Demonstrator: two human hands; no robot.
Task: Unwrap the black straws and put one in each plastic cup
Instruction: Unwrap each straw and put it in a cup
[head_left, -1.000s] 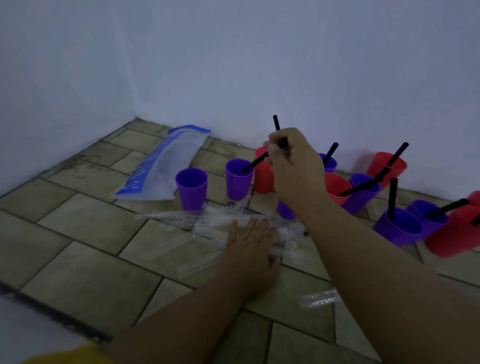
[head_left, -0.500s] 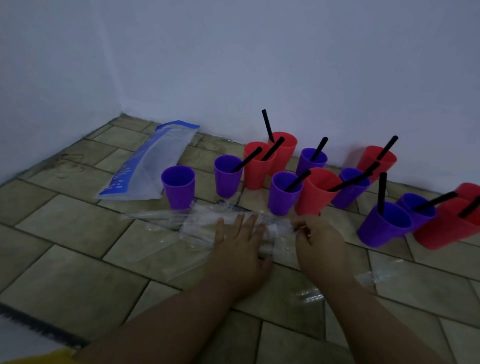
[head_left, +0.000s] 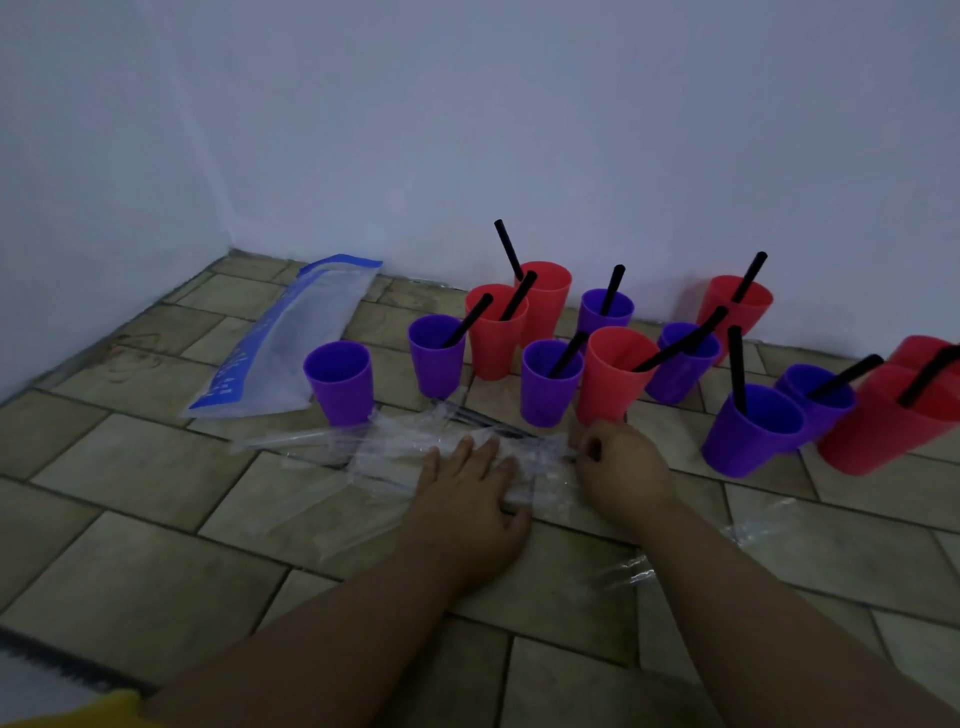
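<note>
Cups (head_left: 545, 384) are standing in a cluster before the wall (head_left: 519, 130), most holding straws (head_left: 736, 369), with wrappers (head_left: 384, 457) lying in front and a bag (head_left: 291, 343) lying leftward.

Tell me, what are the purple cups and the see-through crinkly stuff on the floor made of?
The purple cups look like smooth plastic: even colour, thin rims, a dull sheen. The see-through wrappers seem to be thin plastic film: they crinkle, glint, and show the floor tiles through them.
</note>
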